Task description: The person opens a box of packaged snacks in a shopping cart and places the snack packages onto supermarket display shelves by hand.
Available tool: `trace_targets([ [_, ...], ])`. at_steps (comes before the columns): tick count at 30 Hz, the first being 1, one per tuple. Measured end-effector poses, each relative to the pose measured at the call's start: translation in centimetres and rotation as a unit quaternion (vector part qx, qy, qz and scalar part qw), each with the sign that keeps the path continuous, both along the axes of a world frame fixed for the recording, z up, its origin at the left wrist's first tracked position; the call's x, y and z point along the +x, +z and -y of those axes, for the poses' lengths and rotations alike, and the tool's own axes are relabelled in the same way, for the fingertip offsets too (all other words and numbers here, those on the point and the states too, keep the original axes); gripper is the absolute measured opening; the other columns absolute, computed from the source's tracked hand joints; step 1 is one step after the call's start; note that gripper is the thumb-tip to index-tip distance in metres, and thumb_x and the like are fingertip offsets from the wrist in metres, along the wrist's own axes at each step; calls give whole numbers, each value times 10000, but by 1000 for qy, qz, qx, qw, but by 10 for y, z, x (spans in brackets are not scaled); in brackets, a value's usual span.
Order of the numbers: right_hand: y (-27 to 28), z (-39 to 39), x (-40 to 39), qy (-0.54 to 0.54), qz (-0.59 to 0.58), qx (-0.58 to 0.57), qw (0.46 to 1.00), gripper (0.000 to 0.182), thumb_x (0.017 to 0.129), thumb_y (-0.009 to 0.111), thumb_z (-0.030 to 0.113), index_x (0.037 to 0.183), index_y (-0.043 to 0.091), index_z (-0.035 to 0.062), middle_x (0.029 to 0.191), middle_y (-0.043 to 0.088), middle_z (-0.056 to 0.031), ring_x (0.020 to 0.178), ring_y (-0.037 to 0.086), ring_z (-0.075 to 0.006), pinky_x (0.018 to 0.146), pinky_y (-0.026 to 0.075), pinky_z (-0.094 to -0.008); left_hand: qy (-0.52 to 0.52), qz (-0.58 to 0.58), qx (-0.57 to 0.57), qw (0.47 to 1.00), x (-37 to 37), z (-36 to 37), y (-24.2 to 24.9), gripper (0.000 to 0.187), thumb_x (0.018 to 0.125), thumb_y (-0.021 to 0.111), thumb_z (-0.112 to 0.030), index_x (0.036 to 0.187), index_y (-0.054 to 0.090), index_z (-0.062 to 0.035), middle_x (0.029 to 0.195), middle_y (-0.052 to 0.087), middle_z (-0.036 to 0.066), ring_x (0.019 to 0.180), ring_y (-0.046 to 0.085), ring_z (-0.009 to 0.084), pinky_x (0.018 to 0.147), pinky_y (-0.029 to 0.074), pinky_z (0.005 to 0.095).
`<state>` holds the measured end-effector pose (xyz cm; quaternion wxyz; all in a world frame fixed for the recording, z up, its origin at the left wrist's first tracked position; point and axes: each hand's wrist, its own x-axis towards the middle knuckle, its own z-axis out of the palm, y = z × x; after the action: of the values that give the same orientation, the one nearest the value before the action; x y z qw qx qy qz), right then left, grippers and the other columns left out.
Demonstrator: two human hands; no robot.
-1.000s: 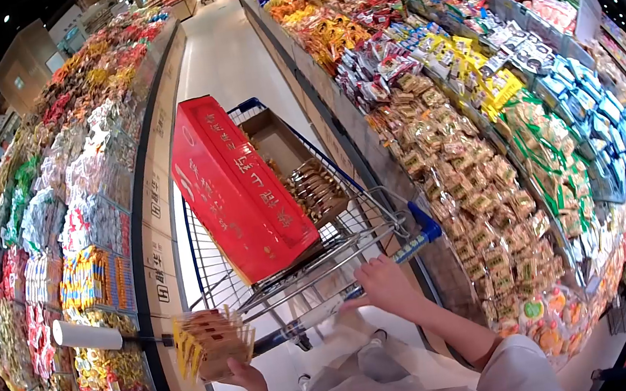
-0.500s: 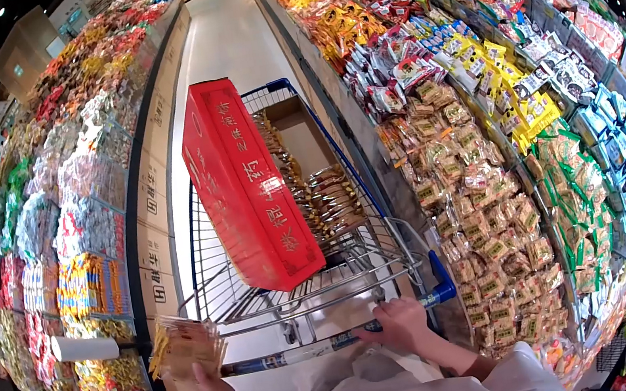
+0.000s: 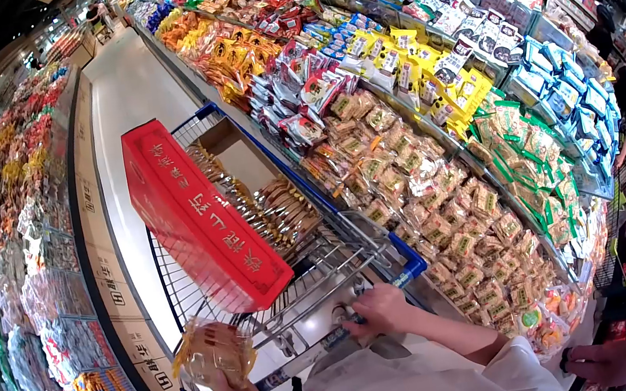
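Left hand (image 3: 231,383): grasping snack bag (image 3: 213,352) from below, bag held up just beside near-left corner of cart (image 3: 182,290), over handle bar (image 3: 304,357).
Right hand (image 3: 381,310): clenched on handle bar, right end.
Red box (image 3: 199,211): in cart basket, long axis running away from person, leaning left; bag lies just short of its near end.
Left hand nearer basket opening.

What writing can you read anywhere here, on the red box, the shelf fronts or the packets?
"铁棍山药", in gold: on the red box in the cart; some characters are hard to make out.
"山" is about all I can make out: on the shelf front panels at left; the other characters are too small.
Snack packets on the right shelves: print too small to read.
Packet in the left hand: blurred, unreadable.
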<state>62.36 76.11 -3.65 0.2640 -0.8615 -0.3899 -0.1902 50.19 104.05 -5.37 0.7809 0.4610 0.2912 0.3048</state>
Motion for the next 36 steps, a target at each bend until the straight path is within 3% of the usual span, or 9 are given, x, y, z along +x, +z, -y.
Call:
trace_targets([
  [6,1,-5,28,-5,8,5,1000,333,628,650,332,481,433,127,450,401,4,415,429,-145,407,318,-265,-75,-4,15,997,41,0,24,618,781,534,-273,1273,239,-42,1225,368,113,1146,380,232,967,306,359],
  [18,10,-3,41,-17,-81,-17,996,314,694,625,284,498,476,88,487,475,-29,512,515,-193,528,430,-294,-124,-4,13,992,62,23,27,518,820,448,-346,1227,340,-45,1212,423,87,1143,395,209,974,291,351],
  [20,19,-1,43,-20,-149,174,973,166,713,617,193,656,558,48,640,565,-71,626,568,-207,583,451,-282,-171,-107,50,978,63,39,30,508,825,410,-349,1236,339,-58,1214,428,96,1145,397,226,978,294,382],
  [22,41,12,44,-111,-339,293,887,108,753,550,125,789,606,39,840,603,-70,765,563,-168,684,439,-280,-229,-41,-185,955,88,75,69,486,806,445,-297,1216,350,-53,1174,445,97,1100,430,232,945,336,390],
  [27,99,71,53,21,-489,546,680,336,877,436,217,1126,431,-8,1037,541,-133,923,527,-163,818,401,-267,-431,12,-179,884,126,141,88,509,808,428,-294,1236,328,-39,1195,439,112,1089,455,237,918,377,389],
  [29,115,96,48,34,-483,531,695,504,858,470,321,1235,316,23,1106,492,-153,993,487,-177,859,373,-289,-488,18,2,873,139,169,79,667,717,579,-82,1285,232,-55,1168,427,82,1059,451,205,903,380,332],
  [30,123,107,44,39,-472,524,708,599,832,497,377,1271,256,47,1141,462,-155,1026,466,-190,876,359,-305,-459,12,-206,864,143,188,117,738,669,598,13,1291,206,-56,1168,417,85,1060,445,195,902,367,315],
  [34,147,164,28,30,-471,470,746,879,726,575,539,1342,104,125,1232,382,-163,1110,414,-219,890,340,-321,-564,61,-54,822,159,259,142,653,723,578,-107,1284,246,-60,1136,439,89,1059,447,212,915,355,321],
  [36,155,195,22,11,-461,498,735,908,705,586,553,1345,98,133,1252,369,-173,1134,399,-233,898,343,-323,-627,22,-176,759,164,287,149,601,747,540,-224,1266,284,-60,1126,446,96,1063,448,215,911,360,331],
])
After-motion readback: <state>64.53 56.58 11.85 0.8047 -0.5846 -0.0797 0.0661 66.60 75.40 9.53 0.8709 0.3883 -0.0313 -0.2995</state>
